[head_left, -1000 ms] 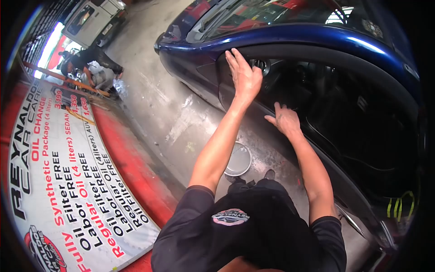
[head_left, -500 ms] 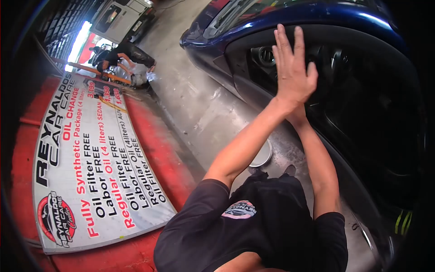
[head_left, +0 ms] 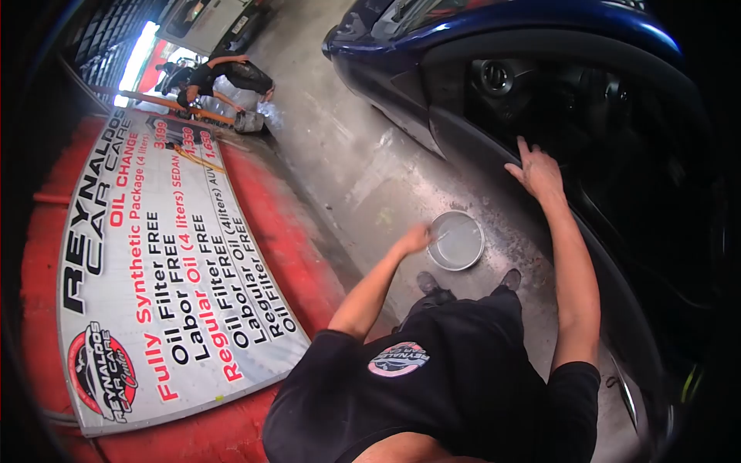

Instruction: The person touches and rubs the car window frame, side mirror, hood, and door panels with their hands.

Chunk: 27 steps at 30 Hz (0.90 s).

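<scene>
My right hand (head_left: pixel 539 171) has its fingers spread at the dark edge of the blue car's (head_left: pixel 463 42) door opening; whether it presses on the edge I cannot tell. A round air vent (head_left: pixel 495 77) shows inside the dim cabin beyond it. My left hand (head_left: pixel 418 238) is beside the left rim of a round bucket (head_left: pixel 480 258) on the floor. It is smeared by motion, so its fingers are unclear. The bucket is seen from above, and its inside looks pale grey.
A large printed banner (head_left: pixel 116 255) hangs on a red wall (head_left: pixel 274 224) to the left. Farther back, another person (head_left: pixel 204 81) bends over a grey container (head_left: pixel 250 121), with a white vehicle (head_left: pixel 204 27) behind. My shoes (head_left: pixel 509 279) stand on the wet concrete floor (head_left: pixel 340 147).
My left hand has come down from the door opening to beside the bucket. My right hand, mostly hidden before behind the left, now shows at the opening's edge. The bucket is fully visible.
</scene>
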Each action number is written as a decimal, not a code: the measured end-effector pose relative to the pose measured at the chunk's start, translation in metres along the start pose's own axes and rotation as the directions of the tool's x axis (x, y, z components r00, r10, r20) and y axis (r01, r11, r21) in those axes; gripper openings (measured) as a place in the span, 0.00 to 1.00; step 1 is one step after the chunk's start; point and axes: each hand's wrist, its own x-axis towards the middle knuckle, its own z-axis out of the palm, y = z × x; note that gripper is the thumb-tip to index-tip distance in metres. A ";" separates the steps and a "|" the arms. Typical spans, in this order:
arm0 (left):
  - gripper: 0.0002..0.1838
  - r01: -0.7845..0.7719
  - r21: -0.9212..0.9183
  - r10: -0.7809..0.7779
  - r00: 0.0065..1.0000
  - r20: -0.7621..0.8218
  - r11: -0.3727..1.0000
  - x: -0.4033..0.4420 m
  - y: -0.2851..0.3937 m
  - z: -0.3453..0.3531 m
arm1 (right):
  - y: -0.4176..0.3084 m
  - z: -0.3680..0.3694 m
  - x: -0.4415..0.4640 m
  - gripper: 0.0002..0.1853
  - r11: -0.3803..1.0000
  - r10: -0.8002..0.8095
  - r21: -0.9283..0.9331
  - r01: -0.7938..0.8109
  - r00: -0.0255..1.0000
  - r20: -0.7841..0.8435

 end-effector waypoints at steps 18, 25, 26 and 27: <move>0.26 0.441 -0.341 -0.511 0.846 -0.153 0.831 -0.270 -0.495 -0.029 | -0.124 0.061 0.011 0.42 0.696 0.477 -0.452 -0.558 0.830 -0.290; 0.26 0.310 -0.208 -0.338 0.934 -0.115 0.928 -0.173 -0.513 -0.124 | -0.258 0.021 0.099 0.45 0.929 0.253 -0.045 -0.366 0.719 -0.647; 0.25 0.231 -0.235 -0.260 0.960 -0.101 0.944 -0.147 -0.511 -0.142 | -0.272 0.006 0.117 0.45 0.921 0.268 -0.043 -0.387 0.711 -0.650; 0.25 0.222 -0.223 -0.248 0.964 -0.094 0.949 -0.125 -0.510 -0.162 | -0.283 -0.006 0.136 0.45 0.896 0.347 0.001 -0.445 0.699 -0.625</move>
